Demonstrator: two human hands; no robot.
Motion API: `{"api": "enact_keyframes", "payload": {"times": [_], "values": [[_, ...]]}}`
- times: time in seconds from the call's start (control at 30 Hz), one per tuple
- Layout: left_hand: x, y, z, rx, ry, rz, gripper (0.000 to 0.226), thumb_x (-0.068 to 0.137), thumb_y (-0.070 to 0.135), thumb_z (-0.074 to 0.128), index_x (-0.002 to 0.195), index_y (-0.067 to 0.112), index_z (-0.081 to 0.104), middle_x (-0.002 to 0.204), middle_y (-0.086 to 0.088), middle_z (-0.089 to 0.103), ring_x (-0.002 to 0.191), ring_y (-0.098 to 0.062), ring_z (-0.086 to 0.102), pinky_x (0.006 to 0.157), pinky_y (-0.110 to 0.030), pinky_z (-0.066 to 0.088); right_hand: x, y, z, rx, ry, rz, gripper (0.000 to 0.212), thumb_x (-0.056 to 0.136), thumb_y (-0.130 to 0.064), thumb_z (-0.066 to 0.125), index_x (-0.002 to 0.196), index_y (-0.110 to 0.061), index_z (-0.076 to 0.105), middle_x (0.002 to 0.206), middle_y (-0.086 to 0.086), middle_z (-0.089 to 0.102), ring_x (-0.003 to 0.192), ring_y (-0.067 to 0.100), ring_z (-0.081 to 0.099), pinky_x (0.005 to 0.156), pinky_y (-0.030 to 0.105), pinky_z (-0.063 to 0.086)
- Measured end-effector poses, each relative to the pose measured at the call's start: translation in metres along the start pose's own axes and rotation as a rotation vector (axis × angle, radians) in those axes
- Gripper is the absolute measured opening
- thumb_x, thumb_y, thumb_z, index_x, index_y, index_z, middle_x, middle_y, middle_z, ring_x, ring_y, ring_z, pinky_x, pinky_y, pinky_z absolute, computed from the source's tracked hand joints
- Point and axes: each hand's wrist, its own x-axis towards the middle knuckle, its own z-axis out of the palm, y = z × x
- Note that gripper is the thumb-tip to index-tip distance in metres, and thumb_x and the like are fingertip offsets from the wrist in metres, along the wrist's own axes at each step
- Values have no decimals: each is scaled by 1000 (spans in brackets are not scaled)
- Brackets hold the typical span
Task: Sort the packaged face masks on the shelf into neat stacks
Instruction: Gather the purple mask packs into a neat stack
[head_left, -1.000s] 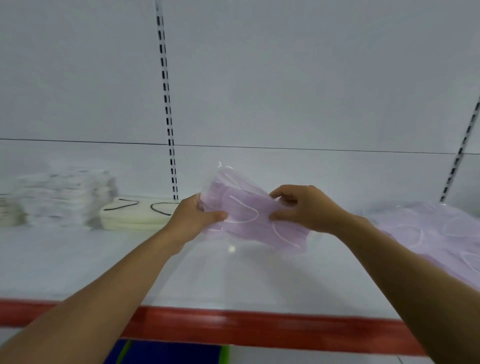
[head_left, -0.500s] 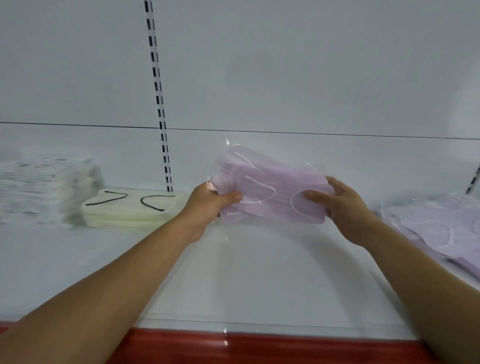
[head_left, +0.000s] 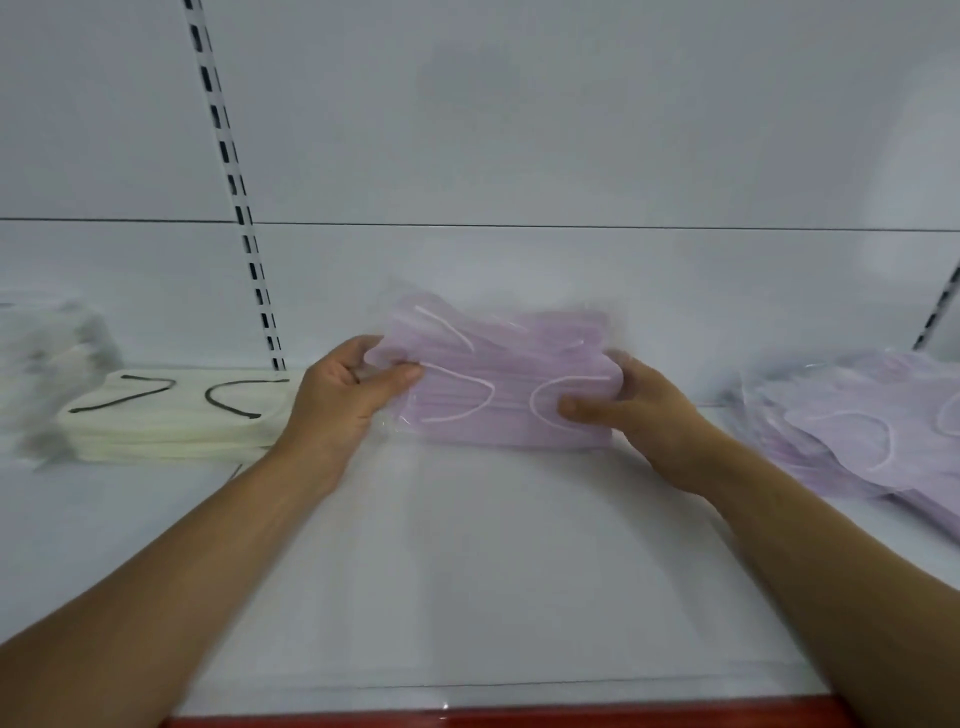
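Note:
A clear-wrapped pack of purple face masks (head_left: 511, 384) with white ear loops sits low at the middle of the white shelf (head_left: 467, 571), its lower edge at the shelf surface. My left hand (head_left: 345, 397) grips its left end, thumb on the front. My right hand (head_left: 631, 410) grips its right end, thumb across the front. More purple mask packs (head_left: 872, 441) lie in a loose pile at the right. A flat stack of cream masks with black ear loops (head_left: 171, 421) lies to the left.
A blurred stack of white packs (head_left: 49, 364) stands at the far left. Slotted uprights (head_left: 239, 208) run up the white back panel. The shelf's red front edge (head_left: 467, 719) shows at the bottom.
Both hands have lowered the purple pack from mid-air toward the shelf and turned it level. My right hand shifted from the pack's top to its right end.

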Motion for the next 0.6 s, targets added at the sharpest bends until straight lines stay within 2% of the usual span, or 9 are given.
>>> {"api": "enact_keyframes", "payload": {"times": [0.07, 0.13, 0.17, 0.27, 0.33, 0.43, 0.47, 0.53, 0.6], "values": [[1, -1, -4, 23, -70, -37, 41, 67, 12, 86, 102, 19, 65, 82, 7, 70, 79, -5, 67, 86, -22, 53, 1, 2, -2, 13, 35, -24, 36, 72, -11, 79, 105, -4, 67, 95, 4, 71, 87, 15, 64, 82, 28, 50], [-2, 0, -7, 91, -133, -109, 77, 54, 27, 91, 124, 15, 61, 102, -4, 61, 101, -18, 66, 101, -35, 49, 2, 3, -5, 35, 33, -22, 41, 69, -14, 80, 107, -5, 67, 97, 3, 72, 89, 16, 65, 82, 29, 51], [-3, 1, -8, 104, -134, -138, 81, 54, 26, 91, 128, 17, 58, 109, -3, 59, 108, -21, 63, 102, -36, 48, 3, 5, -6, 38, 4, -7, 49, 66, -15, 82, 111, -6, 66, 102, 3, 72, 94, 17, 66, 85, 30, 51], [-3, 1, -9, 76, -138, -153, 63, 61, 13, 82, 118, 26, 60, 108, 4, 63, 97, -14, 62, 86, -28, 45, 5, 12, -8, 29, -68, 47, 72, 63, -14, 87, 128, -9, 55, 120, 5, 69, 110, 18, 65, 93, 32, 52], [-3, 3, -8, 77, -141, -147, 55, 68, 7, 80, 115, 28, 61, 109, 4, 66, 94, -14, 62, 82, -29, 43, 6, 12, -8, 29, -31, 32, 76, 61, -15, 88, 128, -10, 53, 120, 4, 68, 108, 14, 66, 86, 26, 53], [-4, 0, -7, 120, -135, -159, 49, 65, 10, 77, 110, 25, 63, 108, -4, 69, 98, -23, 64, 90, -39, 48, 5, 12, -7, 50, 12, -2, 62, 61, -17, 88, 115, -12, 57, 107, 0, 70, 99, 14, 67, 80, 22, 50], [-4, -1, -6, 138, -134, -154, 45, 68, 8, 77, 108, 24, 64, 107, -7, 70, 98, -25, 64, 89, -39, 49, 4, 12, -6, 31, 21, -12, 55, 63, -20, 87, 110, -12, 59, 104, 0, 71, 97, 15, 67, 80, 24, 51], [-4, -3, -5, 154, -122, -122, 33, 82, 0, 70, 106, 22, 65, 104, -5, 70, 96, -23, 64, 89, -36, 49, 3, 12, -2, -37, 29, -31, 59, 64, -28, 90, 109, -6, 59, 108, 6, 71, 101, 21, 67, 88, 33, 52], [-2, -4, -5, 148, -102, -91, 25, 87, -3, 64, 99, 19, 66, 94, -2, 69, 87, -19, 62, 84, -34, 48, 4, 9, 2, -62, 78, -69, 51, 65, -30, 89, 100, -9, 58, 94, -5, 68, 87, 10, 64, 80, 24, 49]]}}
